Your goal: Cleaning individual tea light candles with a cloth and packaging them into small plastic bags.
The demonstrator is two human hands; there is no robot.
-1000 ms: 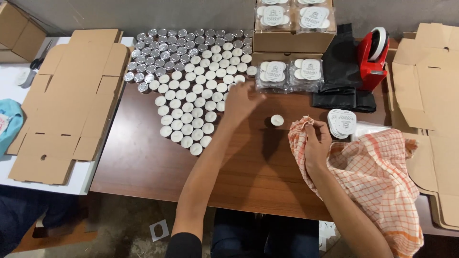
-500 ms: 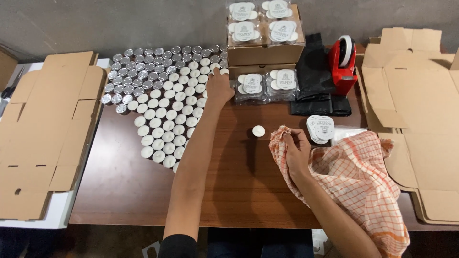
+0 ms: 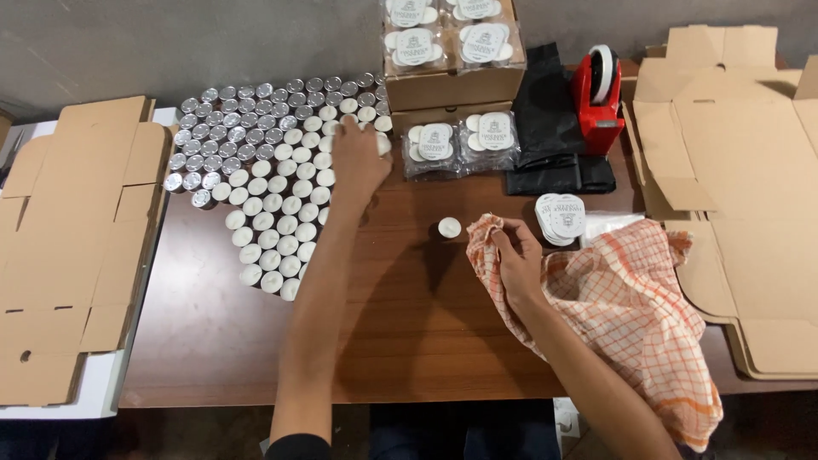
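Dozens of tealight candles cover the far left part of your brown table, packed in rows that touch one another; the far rows show silver cups, the nearer rows white wax tops. Flat cardboard blanks lie at both ends: one off the left edge of the table, another on the right. At the far edge stands a brown carton carrying wrapped candle packs, with two more wrapped packs lying in front of it.

Your orange-checked cloth spreads over the right near part of the table, and your right hand rests on its left corner, fingers curled and pinching the fabric.

Your left hand reaches far forward over the right edge of the candle field, fingers bent down onto the candles there; you cannot tell from this view whether they have closed on one.

One single candle stands apart from the mass, on bare wood between your two hands. It lies just left of and slightly beyond your right hand, near the cloth's corner, and well nearer you than your left hand. Your right hand is clearly the closer of the two to it.
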